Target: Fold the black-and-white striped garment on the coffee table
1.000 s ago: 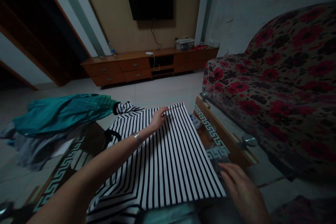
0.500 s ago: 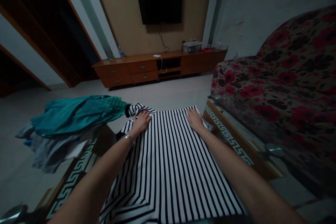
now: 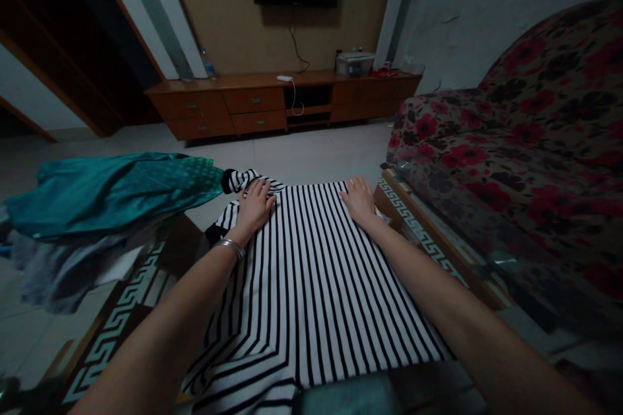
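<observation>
A black-and-white striped garment (image 3: 311, 285) lies spread flat on a low glass-topped table, with its dark-trimmed striped sleeve (image 3: 241, 180) bunched at the far left corner. My left hand (image 3: 256, 207) rests palm down on the garment's far left part, just beside that sleeve, and a silver bangle (image 3: 230, 248) circles that wrist. My right hand (image 3: 360, 202) lies flat on the far right part, near the garment's edge. Neither hand grips the fabric.
The glass table's patterned border (image 3: 418, 233) runs along the right. A teal cloth (image 3: 111, 194) and grey clothes (image 3: 63, 272) lie left of the garment. A red-floral sofa (image 3: 511, 142) stands right; a wooden TV cabinet (image 3: 282, 100) stands ahead, beyond a tiled floor.
Since the earliest frame, my left hand has moved left and my right hand has come from the near right up to the far edge. Both now lie flat, and the view has tilted slightly.
</observation>
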Tool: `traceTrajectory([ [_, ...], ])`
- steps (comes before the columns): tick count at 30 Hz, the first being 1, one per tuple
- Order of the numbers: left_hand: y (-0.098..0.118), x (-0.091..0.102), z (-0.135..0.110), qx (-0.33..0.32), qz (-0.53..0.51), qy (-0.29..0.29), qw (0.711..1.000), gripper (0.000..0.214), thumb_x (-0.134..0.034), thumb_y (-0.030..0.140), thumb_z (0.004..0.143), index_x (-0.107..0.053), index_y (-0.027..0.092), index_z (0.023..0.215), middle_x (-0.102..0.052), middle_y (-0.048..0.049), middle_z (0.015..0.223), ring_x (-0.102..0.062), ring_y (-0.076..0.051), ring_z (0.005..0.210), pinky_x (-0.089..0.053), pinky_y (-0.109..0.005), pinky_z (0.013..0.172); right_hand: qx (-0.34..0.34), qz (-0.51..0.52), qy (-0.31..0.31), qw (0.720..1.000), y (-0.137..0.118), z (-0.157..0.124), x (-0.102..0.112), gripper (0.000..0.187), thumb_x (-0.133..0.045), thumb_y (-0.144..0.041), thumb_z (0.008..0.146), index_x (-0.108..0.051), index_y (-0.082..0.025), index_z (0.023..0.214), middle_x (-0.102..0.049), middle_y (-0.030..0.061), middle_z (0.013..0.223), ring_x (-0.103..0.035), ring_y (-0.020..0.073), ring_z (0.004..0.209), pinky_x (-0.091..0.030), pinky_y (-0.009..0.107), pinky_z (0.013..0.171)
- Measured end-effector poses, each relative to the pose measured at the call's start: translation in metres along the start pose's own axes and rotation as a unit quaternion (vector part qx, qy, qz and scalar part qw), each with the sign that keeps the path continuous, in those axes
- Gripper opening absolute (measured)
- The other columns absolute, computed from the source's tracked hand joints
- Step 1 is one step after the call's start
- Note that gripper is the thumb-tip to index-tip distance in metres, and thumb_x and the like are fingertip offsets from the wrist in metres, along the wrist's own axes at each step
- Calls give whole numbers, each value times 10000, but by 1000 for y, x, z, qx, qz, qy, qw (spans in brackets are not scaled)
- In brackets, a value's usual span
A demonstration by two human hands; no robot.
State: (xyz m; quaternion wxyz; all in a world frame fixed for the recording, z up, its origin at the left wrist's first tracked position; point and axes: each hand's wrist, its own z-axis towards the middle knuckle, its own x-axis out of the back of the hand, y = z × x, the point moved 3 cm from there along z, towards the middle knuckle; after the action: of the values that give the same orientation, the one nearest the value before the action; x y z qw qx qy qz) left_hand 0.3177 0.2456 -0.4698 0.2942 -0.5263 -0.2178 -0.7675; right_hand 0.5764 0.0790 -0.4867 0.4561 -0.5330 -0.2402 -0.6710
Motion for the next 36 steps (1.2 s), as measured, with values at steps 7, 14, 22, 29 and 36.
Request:
traceTrajectory([
  [7, -3, -7, -2, -65, -19, -104, 992, 510, -256, 443, 956, -419, 221, 1385, -372, -73, 1480, -283, -230, 1379, -251, -493, 1084, 40, 22, -59, 997, 16, -7, -6, 406, -344, -302, 960, -505, -115, 1283, -453, 138, 1402, -353, 222, 1326, -260, 374, 1089],
  [14, 36, 40, -18, -27, 39, -31, 998, 528, -304, 371, 947, -326, 181, 1439, -227, -108, 1539, -161, -281, 1421, -162, -572, 1110, -21, 8, -34, 999, 7, -24, 32, 464, -435, -322, 921, -494, -32, 1278, -422, 228, 1396, -350, 326, 1318, -289, 469, 1058],
  [22, 43, 45, -125, -16, 28, -122, 992, 624, -197, 533, 942, -331, 180, 1439, -269, -99, 1525, -212, -253, 1413, -240, -503, 1114, 95, 57, -24, 994, -59, -116, 23, 447, -371, -382, 951, -501, -135, 1299, -427, 138, 1422, -329, 265, 1345, -268, 428, 1087],
  [29, -3, 76, -147, 30, 43, -138, 989, 585, -247, 483, 950, -346, 160, 1428, -273, -108, 1521, -220, -256, 1412, -264, -530, 1098, 51, 16, -18, 998, 10, -125, 45, 402, -384, -312, 944, -538, -97, 1246, -489, 172, 1358, -398, 277, 1291, -320, 441, 1044],
  [36, 57, 109, -197, -78, 46, -89, 992, 553, -300, 452, 948, -305, 222, 1452, -252, -66, 1533, -175, -234, 1426, -213, -520, 1127, 110, 22, 2, 994, -36, -194, 78, 433, -400, -343, 938, -498, -143, 1308, -442, 132, 1412, -325, 275, 1347, -289, 445, 1076],
])
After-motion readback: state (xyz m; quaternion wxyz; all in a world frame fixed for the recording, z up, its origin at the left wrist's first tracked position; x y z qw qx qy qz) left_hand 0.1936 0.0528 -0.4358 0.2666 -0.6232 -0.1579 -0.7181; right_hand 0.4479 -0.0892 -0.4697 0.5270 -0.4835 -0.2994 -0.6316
